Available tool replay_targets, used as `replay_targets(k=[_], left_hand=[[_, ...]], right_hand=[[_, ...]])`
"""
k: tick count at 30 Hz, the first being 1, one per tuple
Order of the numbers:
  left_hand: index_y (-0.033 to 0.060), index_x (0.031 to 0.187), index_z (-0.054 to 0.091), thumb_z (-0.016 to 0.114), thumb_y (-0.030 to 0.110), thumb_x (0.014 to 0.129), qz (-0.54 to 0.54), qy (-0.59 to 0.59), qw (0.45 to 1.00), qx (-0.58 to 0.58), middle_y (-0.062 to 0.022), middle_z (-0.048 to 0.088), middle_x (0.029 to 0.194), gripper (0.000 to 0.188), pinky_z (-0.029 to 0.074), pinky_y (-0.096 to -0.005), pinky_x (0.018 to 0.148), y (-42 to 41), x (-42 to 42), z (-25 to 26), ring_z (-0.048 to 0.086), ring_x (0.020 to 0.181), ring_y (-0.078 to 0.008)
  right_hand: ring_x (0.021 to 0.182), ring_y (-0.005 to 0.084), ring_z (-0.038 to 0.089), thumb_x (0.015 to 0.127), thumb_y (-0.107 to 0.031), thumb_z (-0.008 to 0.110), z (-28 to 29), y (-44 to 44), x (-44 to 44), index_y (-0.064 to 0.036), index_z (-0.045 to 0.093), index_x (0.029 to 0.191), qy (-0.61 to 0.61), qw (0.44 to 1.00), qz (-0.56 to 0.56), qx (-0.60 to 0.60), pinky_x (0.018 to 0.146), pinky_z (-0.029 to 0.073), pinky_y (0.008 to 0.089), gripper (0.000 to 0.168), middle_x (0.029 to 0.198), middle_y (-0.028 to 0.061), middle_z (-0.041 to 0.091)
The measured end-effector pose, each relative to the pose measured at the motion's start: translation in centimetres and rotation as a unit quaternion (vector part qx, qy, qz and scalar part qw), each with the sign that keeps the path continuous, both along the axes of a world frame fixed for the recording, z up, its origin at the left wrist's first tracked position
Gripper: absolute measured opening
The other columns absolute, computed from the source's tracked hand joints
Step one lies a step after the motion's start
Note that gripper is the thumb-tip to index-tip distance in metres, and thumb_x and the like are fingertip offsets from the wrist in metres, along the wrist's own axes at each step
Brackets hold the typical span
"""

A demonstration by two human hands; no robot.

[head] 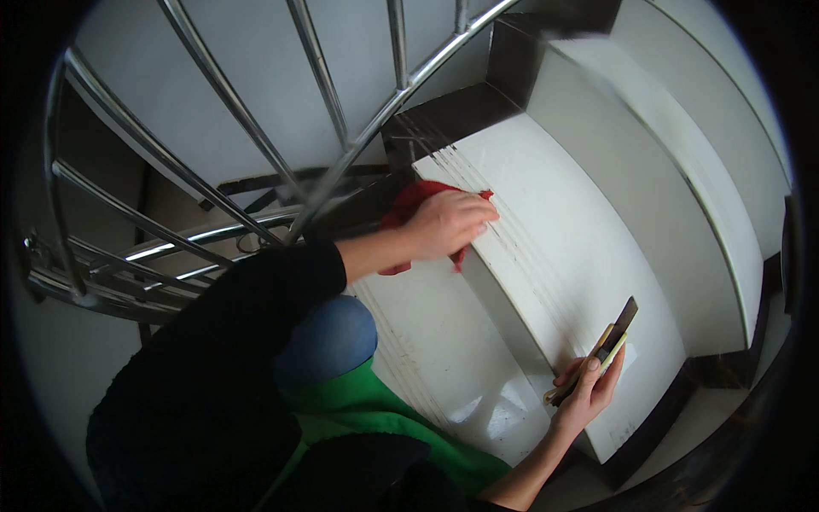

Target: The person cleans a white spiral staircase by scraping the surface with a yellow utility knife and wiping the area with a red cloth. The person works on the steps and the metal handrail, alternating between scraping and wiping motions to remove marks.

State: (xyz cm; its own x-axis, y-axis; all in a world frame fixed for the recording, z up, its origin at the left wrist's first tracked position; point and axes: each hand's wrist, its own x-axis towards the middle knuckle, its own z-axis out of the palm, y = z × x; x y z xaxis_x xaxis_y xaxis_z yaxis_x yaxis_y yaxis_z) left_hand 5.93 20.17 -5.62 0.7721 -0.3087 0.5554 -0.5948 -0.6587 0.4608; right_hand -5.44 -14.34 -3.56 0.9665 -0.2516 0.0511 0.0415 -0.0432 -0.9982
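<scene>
My left hand [450, 224] is on a red cloth [419, 195] at the front edge of a white stair tread [550, 211]; its fingers grip the cloth, part of which hangs over the edge. In my right hand [585, 387] is a utility knife [604, 352] with a pale yellow body and a long blade sticking out, pointing up and away above the right part of the same tread. Thin grooved lines run along the tread near its edge, with dark marks in them at the upper left.
A polished metal railing [397, 102] with bars rises on the left and top. More white steps [678, 147] curve up at the right, with dark border tiles [470, 112] at their ends. A lower step [441, 326] lies beside my knee and a green apron [384, 409].
</scene>
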Motion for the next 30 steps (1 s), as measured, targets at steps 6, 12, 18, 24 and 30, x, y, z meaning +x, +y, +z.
replay_targets(k=[6, 12, 18, 24, 30], left_hand=[[0.0109, 0.111, 0.066, 0.066, 0.008, 0.084, 0.228, -0.093, 0.963, -0.110, -0.0034, 0.062, 0.117, 0.027, 0.038, -0.0412, 0.095, -5.8, -2.8, -1.6, 0.054, 0.106, -0.0261], [0.0087, 0.106, 0.057, 0.075, 0.006, 0.078, 0.347, -0.011, 0.846, -0.404, -0.0057, 0.051, 0.106, 0.033, 0.041, -0.0372, 0.085, -5.3, 0.6, -3.1, 0.047, 0.100, -0.0256], [0.0071, 0.088, 0.045, 0.073, -0.001, 0.081, 0.320, 0.003, 0.798, -0.510, -0.0036, 0.045, 0.090, 0.030, 0.039, -0.0277, 0.062, -2.9, 2.1, -3.2, 0.043, 0.075, -0.0148], [0.0064, 0.077, 0.043, 0.071, -0.004, 0.083, 0.335, -0.052, 0.790, -0.511, -0.0034, 0.044, 0.074, 0.030, 0.037, -0.0299, 0.053, -2.4, 3.1, -3.3, 0.041, 0.059, -0.0140], [0.0065, 0.076, 0.043, 0.071, -0.003, 0.083, 0.338, -0.077, 0.803, -0.486, -0.0051, 0.046, 0.073, 0.030, 0.038, -0.0314, 0.052, -2.1, 3.1, -3.5, 0.044, 0.058, -0.0167]], right_hand=[[0.052, 0.0104, 0.052, 0.100, -0.018, 0.057, 1.7, 0.3, 1.1, -0.003, 0.037, 0.150, 0.045, 0.998, 0.031, -0.026, 0.046, 0.041, 0.0239, 0.055, 0.073, 0.0053, 0.058], [0.057, 0.0083, 0.049, 0.097, -0.007, 0.053, 4.3, 9.8, 7.6, -0.002, 0.042, 0.148, 0.075, 0.945, 0.230, -0.220, 0.052, 0.044, 0.0253, 0.052, 0.074, 0.0023, 0.057], [0.053, 0.0114, 0.051, 0.097, -0.011, 0.055, 7.1, 17.9, 16.5, -0.002, 0.052, 0.142, 0.112, 0.877, 0.306, -0.353, 0.050, 0.046, 0.0282, 0.046, 0.067, 0.0044, 0.056], [0.051, 0.0123, 0.054, 0.097, -0.012, 0.055, 8.4, 20.1, 19.8, -0.001, 0.055, 0.138, 0.132, 0.808, 0.350, -0.455, 0.046, 0.048, 0.0294, 0.043, 0.067, 0.0075, 0.059], [0.048, 0.0123, 0.053, 0.098, -0.015, 0.054, 9.5, 23.1, 20.5, -0.001, 0.055, 0.138, 0.175, 0.803, 0.350, -0.449, 0.046, 0.048, 0.0292, 0.042, 0.064, 0.0077, 0.058]])
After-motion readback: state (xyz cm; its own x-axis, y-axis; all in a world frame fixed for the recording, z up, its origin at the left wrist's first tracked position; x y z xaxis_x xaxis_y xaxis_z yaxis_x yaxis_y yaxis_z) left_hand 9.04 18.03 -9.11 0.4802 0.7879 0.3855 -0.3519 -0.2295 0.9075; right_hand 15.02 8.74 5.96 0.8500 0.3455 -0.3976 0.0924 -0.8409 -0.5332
